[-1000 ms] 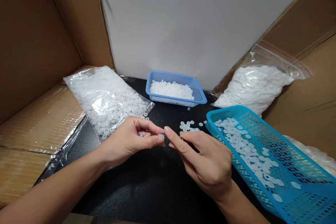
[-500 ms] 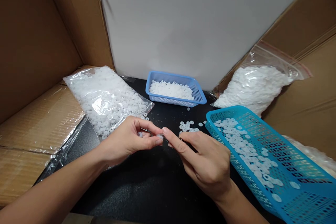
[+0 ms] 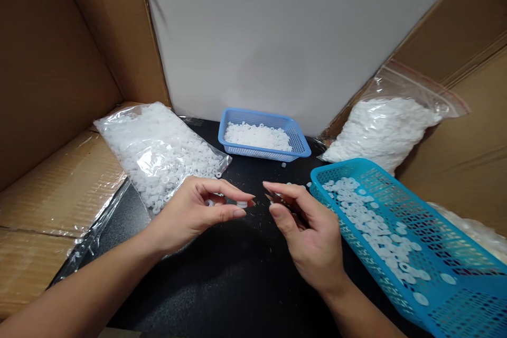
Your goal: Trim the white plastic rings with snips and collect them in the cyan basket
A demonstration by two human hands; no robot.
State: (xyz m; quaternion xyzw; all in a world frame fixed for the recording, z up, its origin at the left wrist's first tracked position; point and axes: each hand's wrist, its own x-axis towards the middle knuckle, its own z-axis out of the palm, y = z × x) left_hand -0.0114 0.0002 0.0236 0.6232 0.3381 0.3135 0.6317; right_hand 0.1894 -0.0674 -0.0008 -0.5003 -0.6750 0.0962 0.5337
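Left fingertips [image 3: 238,213]: pinching a small white round piece [image 3: 242,204], which is sitting between the thumb and index finger, just inside their tips.
Left hand [image 3: 192,214]: cradling a white ring [image 3: 209,203] deeper in, beside the curled fingers.
Right hand [image 3: 312,243]: gripping a slim dark tool [image 3: 293,207] between bent fingers, the thumb and index tips standing apart; its exact kind is hard to tell.
Between the hands: a narrow gap is showing, the pinched piece lying left of the tool.
Black tabletop [image 3: 222,285]: spreading beneath both hands.
Turquoise basket [image 3: 455,243]: standing right of the right hand, holding white discs [image 3: 380,237].
Clear bag of white rings [image 3: 162,153]: lying far left, beyond the left hand.
Blue basket [image 3: 298,140]: standing far, in the middle, holding small white pieces [image 3: 257,136].
Zip bag [image 3: 384,127]: leaning far right, bulging with white contents.
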